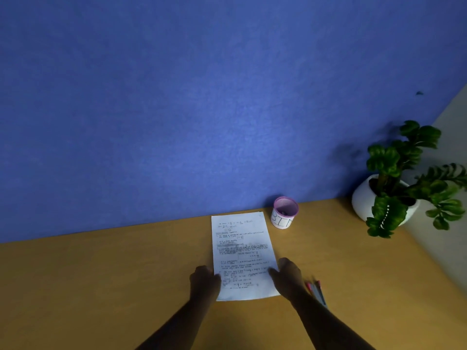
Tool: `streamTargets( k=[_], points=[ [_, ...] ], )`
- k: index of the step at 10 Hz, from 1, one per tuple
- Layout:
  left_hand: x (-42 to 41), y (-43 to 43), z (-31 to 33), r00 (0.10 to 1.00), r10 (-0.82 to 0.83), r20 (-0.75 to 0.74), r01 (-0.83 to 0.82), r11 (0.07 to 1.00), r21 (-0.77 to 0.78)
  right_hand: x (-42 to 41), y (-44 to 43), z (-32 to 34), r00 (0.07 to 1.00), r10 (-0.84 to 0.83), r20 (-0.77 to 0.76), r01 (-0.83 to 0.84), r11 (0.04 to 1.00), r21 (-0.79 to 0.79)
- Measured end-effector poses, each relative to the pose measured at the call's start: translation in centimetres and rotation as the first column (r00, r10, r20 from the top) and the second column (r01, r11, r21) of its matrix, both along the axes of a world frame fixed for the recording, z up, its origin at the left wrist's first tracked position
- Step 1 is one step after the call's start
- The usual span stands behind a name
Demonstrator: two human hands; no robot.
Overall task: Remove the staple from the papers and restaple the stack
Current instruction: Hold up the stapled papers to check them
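Near the far edge of the worktop (101, 279), where the tan surface meets a blue wall (177, 109), a stack of papers (242, 253) lies flat with handwriting on its top sheet, its far end almost at the wall. The left hand (204, 280) rests at the left edge of the stack near its close end, fingers curled against the sheet's border, and the right hand (286, 274) presses the opposite edge in the same way; both touch the paper, but whether either pinches it or only steadies it cannot be told, as the hands are dark and blurred. No staple can be made out on the sheets at this sharpness. Just beside the far right corner of the papers stands a small cup (285, 212) with a pink rim and a white band lettered "BIN"; something small and dark sits inside it, too dim to identify. Toward the far right corner of the worktop a round white pot (364, 198) holds a green leafy plant (404, 173) whose stems spill over the rim. Just right of the right wrist lies a blurred tool with pink and grey parts (316, 291), its kind unclear.
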State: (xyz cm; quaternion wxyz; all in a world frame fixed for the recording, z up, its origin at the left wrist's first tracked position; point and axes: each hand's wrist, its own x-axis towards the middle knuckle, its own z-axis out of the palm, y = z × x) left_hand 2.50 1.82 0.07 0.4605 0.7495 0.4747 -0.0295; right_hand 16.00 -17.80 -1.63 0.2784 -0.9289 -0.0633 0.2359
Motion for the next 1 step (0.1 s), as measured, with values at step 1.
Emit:
streamTargets(
  k=[1],
  points=[
    [0.38, 0.40, 0.33, 0.998, -0.057, -0.038, 0.059, 0.995, 0.076, 0.64, 0.33, 1.07, 0.999, -0.007, 0.036, 0.008, 1.000, -0.030]
  ],
)
